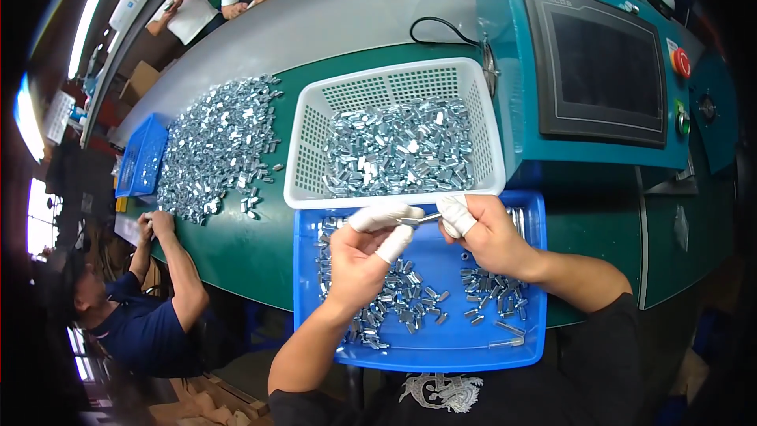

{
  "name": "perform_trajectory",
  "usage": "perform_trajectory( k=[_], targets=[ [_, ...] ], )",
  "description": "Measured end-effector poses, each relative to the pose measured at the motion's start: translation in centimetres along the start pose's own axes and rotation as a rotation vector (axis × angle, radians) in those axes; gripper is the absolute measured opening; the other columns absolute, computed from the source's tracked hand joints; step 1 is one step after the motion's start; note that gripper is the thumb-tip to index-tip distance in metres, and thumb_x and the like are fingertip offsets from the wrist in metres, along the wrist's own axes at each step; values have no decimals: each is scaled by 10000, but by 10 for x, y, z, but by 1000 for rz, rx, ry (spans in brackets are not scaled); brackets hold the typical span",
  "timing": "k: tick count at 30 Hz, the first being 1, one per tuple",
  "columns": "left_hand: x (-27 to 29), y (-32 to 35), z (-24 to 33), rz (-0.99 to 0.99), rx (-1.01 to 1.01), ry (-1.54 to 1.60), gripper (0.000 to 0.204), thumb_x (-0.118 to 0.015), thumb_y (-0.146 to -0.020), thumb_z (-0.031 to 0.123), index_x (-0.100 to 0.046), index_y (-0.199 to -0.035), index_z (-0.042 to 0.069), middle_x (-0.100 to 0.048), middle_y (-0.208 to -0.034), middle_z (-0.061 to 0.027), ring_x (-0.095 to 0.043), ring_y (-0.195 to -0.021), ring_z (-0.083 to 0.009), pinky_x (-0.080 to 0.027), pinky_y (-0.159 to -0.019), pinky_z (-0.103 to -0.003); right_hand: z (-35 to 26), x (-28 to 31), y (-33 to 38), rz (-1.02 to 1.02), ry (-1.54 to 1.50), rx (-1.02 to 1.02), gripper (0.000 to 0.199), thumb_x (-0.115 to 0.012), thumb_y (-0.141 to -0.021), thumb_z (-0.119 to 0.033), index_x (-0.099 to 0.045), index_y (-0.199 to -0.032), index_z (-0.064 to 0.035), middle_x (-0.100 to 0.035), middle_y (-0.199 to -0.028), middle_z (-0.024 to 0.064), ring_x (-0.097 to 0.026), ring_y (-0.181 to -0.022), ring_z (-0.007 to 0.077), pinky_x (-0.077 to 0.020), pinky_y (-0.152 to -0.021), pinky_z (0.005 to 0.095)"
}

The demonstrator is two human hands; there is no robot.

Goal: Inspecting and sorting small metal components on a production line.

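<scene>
Over the far half of a blue tray (441,360), my hands meet with white covers on several fingertips. My left hand (356,264) pinches a small silver metal piece (407,221) between thumb and fingers. The closed fingers of my right hand (501,241) grip a thin metal rod (429,218), whose tip touches or enters that piece; which of these I cannot tell. Loose metal pieces (406,300) lie at the tray's left, and a smaller group (495,293) lies at its right. Clear slim tubes (506,341) rest near its front right corner.
Just beyond the tray stands a white perforated basket (297,150) full of metal pieces. A large pile (217,146) and a blue bin (144,159) are to the left. On the right is a teal machine (516,71) with a screen (603,71). A co-worker (150,315) works at left; others sit beyond.
</scene>
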State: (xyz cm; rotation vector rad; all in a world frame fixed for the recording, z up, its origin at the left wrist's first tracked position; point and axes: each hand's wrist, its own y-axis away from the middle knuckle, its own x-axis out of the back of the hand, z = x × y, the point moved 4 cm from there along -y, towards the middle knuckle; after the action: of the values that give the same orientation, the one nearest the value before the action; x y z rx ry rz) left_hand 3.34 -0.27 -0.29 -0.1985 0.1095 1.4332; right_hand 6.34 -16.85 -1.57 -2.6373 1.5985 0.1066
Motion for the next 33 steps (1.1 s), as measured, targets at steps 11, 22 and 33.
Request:
perform_trajectory(
  k=[11,22,33],
  targets=[
    [-8,5,-3,-38,-167,-426,202,-641,-794,-62,-606,-990,-31,-646,-957,-110,-630,-927,-177,-503,-832,-290,-3,-4,2,-72,66,-37,399,-420,-975,-299,-516,-672,-58,-452,-581,-42,-356,-479,30,-273,-442,203],
    [-4,3,0,62,-125,-487,185,-706,-760,30,-637,-927,-6,-632,-756,-60,-592,-672,-113,-480,-601,-253,-2,-3,0,-77,-67,-91,382,-403,-981,-296,-519,-706,-58,-485,-621,-19,-369,-487,35,-281,-438,201],
    [-18,-1,22,4,-465,-653,236,-733,-705,-20,-628,-916,-13,-632,-792,-83,-599,-688,-150,-473,-622,-257,8,-2,-3,-342,-602,-635,399,-399,-969,-346,-532,-797,-11,-495,-619,47,-335,-414,68,-248,-361,221]
  ],
)
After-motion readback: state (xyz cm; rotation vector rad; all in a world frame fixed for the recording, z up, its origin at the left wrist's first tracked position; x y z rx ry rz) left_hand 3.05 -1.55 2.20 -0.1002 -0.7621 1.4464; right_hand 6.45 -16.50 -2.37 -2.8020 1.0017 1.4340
